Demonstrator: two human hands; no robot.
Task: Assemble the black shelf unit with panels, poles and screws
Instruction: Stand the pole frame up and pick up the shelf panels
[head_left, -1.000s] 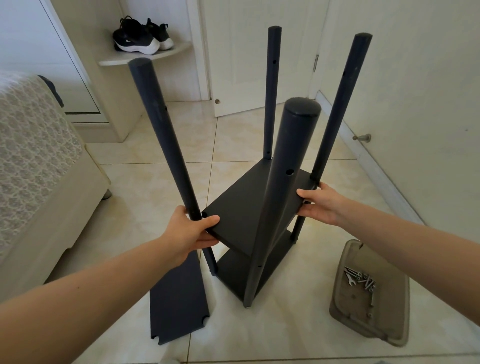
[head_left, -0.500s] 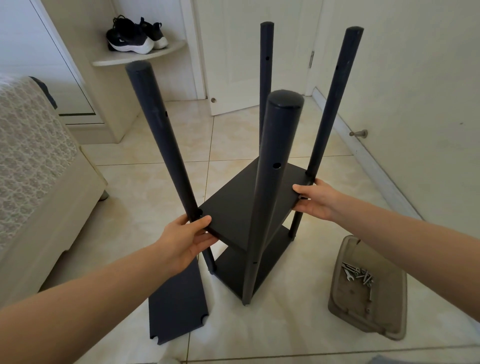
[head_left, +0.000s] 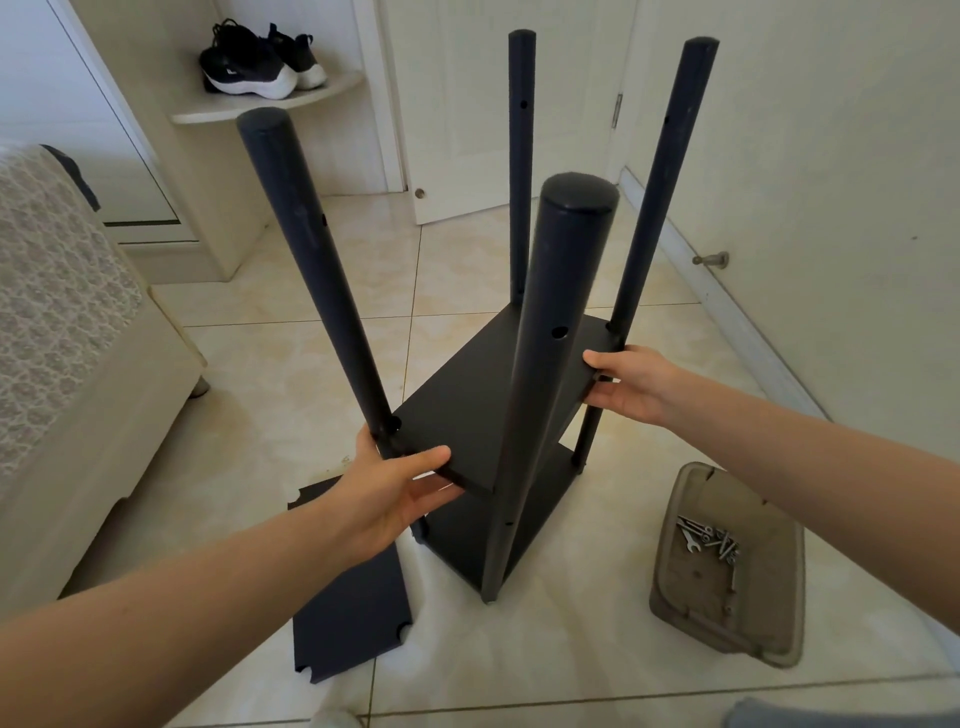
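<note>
Left hand (head_left: 400, 493) slid along panel (head_left: 483, 415)

Both arms bare, extended forward. Left hand (head_left: 395, 491) pinches panel (head_left: 462, 415) corner, thumb on top (fingers underneath). Right hand (head_left: 631, 384) grips its opposite edge likewise.

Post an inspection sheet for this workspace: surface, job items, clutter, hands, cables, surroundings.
Surface: pale tiled floor.
Job's things: upper panel held among four poles; lower panel beneath; spare panel flat on floor; tray holding screws.
Clutter: nothing seen.
Grippers: left hand pinches upper panel's near corner; right hand pinches its right edge.
Cables: nothing seen.
Surroundings: padded furniture left; shoes on corner shelf; door behind.
</note>
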